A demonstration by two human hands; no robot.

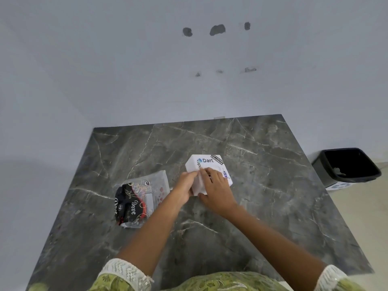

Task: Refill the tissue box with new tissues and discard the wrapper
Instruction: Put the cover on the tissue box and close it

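Closest to us are the green patterned top (189, 283) and the white lace cuffs (126, 274) at the bottom edge, with both bare forearms reaching forward over the dark marble table (273, 206). Our left hand (184, 187) and right hand (217, 191) meet at the near side of the white tissue box (210, 164), which sits on the table a little right of its middle. Between the two hands we see a white wad of tissues (199, 185) at the box's near edge; the left hand's fingers are curled in against it from the left, and the right hand lies over it and the box top with fingers bent, pinching at the white sheet near the fingertips (204, 171). How far the tissues sit inside the box we cannot tell, since the hands cover that part. The box top carries stickers (one reads "Dart", another "Software Engineer"). To the left of the hands, apart from the box, the crumpled wrapper (138, 200) lies flat on the table, clear plastic with a black and red printed part. Off the table's right side, on the pale floor, stands a black bin (327, 177), open at the top.
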